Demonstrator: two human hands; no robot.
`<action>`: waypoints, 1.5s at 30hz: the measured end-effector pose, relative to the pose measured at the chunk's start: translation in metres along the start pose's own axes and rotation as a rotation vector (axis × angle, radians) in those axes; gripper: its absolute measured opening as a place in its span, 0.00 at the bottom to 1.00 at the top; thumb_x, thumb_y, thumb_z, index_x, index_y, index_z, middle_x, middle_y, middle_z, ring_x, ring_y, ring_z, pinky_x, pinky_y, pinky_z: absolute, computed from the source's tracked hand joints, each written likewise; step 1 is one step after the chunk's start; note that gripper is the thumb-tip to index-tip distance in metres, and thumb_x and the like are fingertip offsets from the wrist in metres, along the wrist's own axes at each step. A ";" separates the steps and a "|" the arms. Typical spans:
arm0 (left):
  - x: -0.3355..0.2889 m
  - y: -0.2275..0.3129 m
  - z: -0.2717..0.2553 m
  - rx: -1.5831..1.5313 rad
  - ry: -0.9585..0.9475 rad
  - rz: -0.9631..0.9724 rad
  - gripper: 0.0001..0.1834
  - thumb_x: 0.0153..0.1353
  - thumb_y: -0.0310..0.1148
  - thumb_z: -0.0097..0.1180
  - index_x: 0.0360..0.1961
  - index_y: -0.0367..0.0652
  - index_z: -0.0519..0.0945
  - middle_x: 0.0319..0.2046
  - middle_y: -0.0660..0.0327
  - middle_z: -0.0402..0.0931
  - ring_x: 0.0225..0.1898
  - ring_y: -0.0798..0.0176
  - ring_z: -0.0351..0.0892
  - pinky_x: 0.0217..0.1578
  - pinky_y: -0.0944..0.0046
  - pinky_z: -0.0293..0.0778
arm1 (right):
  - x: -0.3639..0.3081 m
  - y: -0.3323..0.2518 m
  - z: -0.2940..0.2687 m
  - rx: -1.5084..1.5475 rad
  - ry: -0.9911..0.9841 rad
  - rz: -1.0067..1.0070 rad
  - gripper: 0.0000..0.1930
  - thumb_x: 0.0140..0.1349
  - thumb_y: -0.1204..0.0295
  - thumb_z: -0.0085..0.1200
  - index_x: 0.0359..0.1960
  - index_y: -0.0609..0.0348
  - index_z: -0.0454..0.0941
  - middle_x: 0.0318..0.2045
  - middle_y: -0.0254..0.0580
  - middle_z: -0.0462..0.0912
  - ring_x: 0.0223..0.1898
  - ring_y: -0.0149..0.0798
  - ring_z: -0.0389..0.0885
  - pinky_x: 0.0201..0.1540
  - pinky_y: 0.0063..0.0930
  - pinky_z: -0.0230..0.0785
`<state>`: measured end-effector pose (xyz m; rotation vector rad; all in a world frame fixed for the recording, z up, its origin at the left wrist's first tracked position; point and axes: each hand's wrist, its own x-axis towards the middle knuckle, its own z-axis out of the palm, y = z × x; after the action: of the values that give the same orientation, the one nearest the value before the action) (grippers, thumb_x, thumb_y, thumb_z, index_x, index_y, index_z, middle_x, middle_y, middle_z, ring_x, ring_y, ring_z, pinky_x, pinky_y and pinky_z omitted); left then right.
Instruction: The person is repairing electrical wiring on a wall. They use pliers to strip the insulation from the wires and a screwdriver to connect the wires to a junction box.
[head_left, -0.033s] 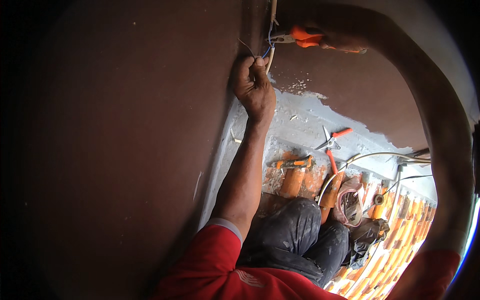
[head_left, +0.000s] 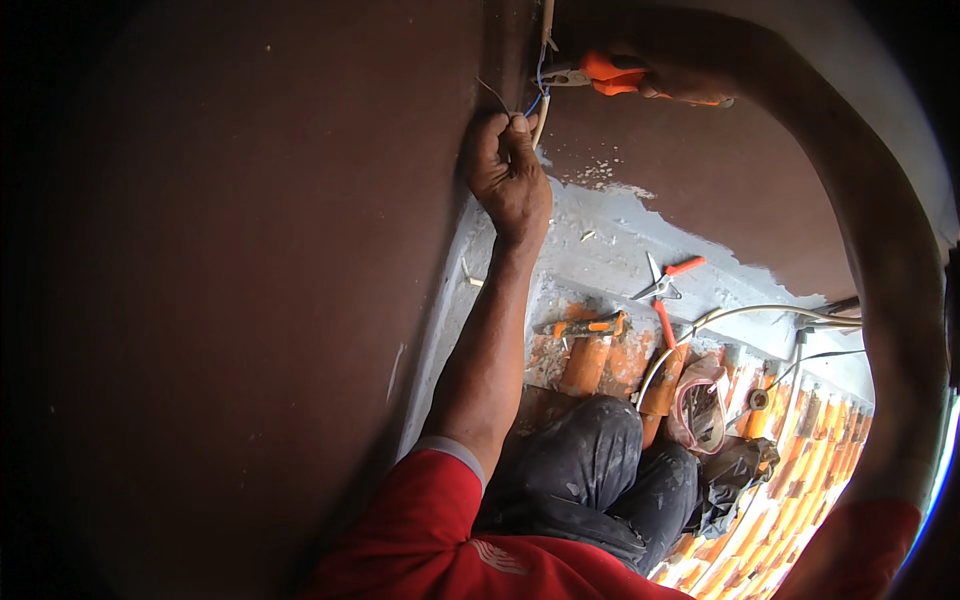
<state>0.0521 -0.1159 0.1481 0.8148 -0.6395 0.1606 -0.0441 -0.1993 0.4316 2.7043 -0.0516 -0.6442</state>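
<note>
High up in the corner between two brown walls, a pale cable [head_left: 547, 18] runs down, its sheath stripped to bare a blue wire [head_left: 541, 72] and a dark wire [head_left: 492, 92]. My left hand [head_left: 512, 178] pinches these thin wires between thumb and fingers, just beside the lower cable's white sheath [head_left: 541, 120]. Orange-handled pliers [head_left: 612, 76] are in my right hand [head_left: 685, 84], which wraps round the handles in shadow. The pliers' jaws reach the blue wire above my left hand; whether they bite on it I cannot tell.
On the grey ledge below lie open red-handled snips [head_left: 663, 287]. An orange-and-black utility knife [head_left: 585, 327] rests on the roof tiles [head_left: 800, 480]. Near my knees are a pink zip pouch [head_left: 697, 405] and a black bag [head_left: 738, 475]. A loose white cable [head_left: 745, 310] curves along the ledge.
</note>
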 end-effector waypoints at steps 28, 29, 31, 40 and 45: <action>0.003 -0.001 0.006 -0.032 -0.008 -0.072 0.10 0.80 0.31 0.58 0.52 0.32 0.79 0.45 0.54 0.86 0.48 0.61 0.90 0.52 0.63 0.81 | 0.000 0.024 0.077 0.031 0.366 0.201 0.24 0.74 0.64 0.62 0.68 0.55 0.77 0.59 0.50 0.86 0.56 0.52 0.87 0.62 0.46 0.80; 0.003 -0.002 0.003 -0.028 -0.008 -0.064 0.10 0.81 0.31 0.58 0.52 0.32 0.79 0.45 0.54 0.86 0.48 0.61 0.90 0.52 0.63 0.81 | 0.005 0.027 0.070 -0.009 0.303 0.154 0.23 0.77 0.61 0.58 0.68 0.58 0.77 0.59 0.50 0.86 0.58 0.51 0.86 0.63 0.46 0.79; 0.003 0.001 0.001 0.000 -0.002 -0.087 0.10 0.81 0.31 0.58 0.52 0.32 0.79 0.44 0.54 0.87 0.48 0.62 0.89 0.52 0.63 0.81 | 0.007 0.021 0.057 -0.037 0.252 0.125 0.24 0.80 0.57 0.53 0.69 0.59 0.77 0.60 0.50 0.87 0.60 0.50 0.85 0.63 0.46 0.80; -0.001 -0.002 0.010 -0.061 -0.013 -0.103 0.11 0.81 0.31 0.57 0.53 0.32 0.77 0.45 0.49 0.88 0.48 0.60 0.89 0.53 0.62 0.80 | -0.018 -0.020 0.096 0.158 0.653 0.239 0.19 0.68 0.74 0.65 0.59 0.53 0.80 0.44 0.54 0.89 0.45 0.58 0.90 0.48 0.49 0.84; 0.004 -0.002 0.001 -0.098 -0.025 -0.099 0.12 0.81 0.32 0.58 0.53 0.32 0.76 0.45 0.48 0.89 0.48 0.61 0.88 0.54 0.62 0.79 | -0.010 -0.081 0.107 0.336 0.726 0.499 0.10 0.71 0.72 0.62 0.51 0.54 0.79 0.30 0.56 0.88 0.34 0.59 0.91 0.38 0.52 0.83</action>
<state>0.0556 -0.1188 0.1500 0.7534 -0.6240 0.0287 -0.1038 -0.1585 0.3186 2.8850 -0.6642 0.5357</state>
